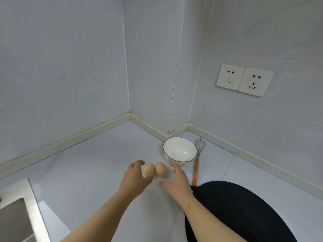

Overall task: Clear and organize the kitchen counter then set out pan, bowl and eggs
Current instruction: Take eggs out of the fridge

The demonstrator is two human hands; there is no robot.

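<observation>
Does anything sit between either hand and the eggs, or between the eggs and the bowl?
Nothing visible does. The left hand curls round the left egg; the right hand lies open beside the right egg. The bowl stands just behind them, only bare counter between.

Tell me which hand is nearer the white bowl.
Right. The right hand hovers just in front of the bowl, fingertips near its rim. The left hand is farther left, beyond the right egg, at the left egg.
</observation>
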